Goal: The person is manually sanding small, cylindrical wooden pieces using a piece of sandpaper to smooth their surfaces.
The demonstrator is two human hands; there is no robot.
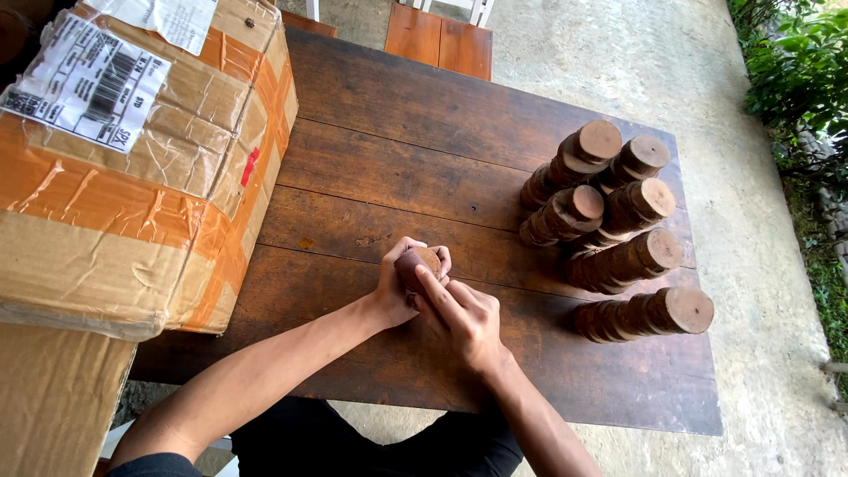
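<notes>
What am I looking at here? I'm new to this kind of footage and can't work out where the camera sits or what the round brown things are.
There is no machine: a person works with two bare hands. The one picture comes from a camera worn on the head, looking down, so the arms reach in from the bottom edge. The left hand and right hand together hold a small round brown disc above a dark wooden table. On the table's right side stand six stacks of similar discs. A large taped cardboard box sits at the left. Beyond are a wooden seat and a concrete floor.
</notes>
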